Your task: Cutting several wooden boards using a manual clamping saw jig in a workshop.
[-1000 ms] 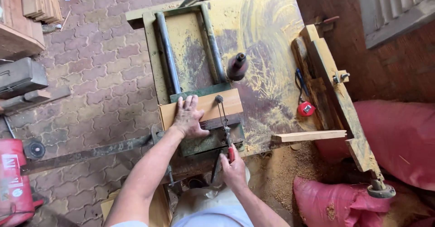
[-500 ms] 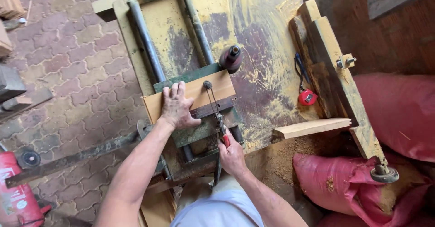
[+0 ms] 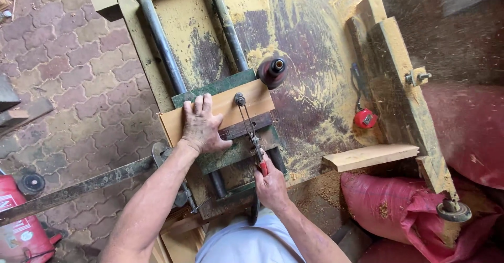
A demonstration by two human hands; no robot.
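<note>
- The left hand (image 3: 202,128) still presses flat on the wooden board (image 3: 220,108).
- The right hand (image 3: 270,184) keeps squeezing the red-handled lever (image 3: 251,131); board stays clamped.

Red tape measure (image 3: 364,118) lying on the sawdust-covered yellow counter (image 3: 315,42). Loose pale wood offcut (image 3: 370,156) jutting past the counter's right edge. Red sacks (image 3: 399,210) piled below. Red canister (image 3: 23,226) at lower left. Brick-paved floor (image 3: 63,58). Small black wheel (image 3: 32,183).
</note>
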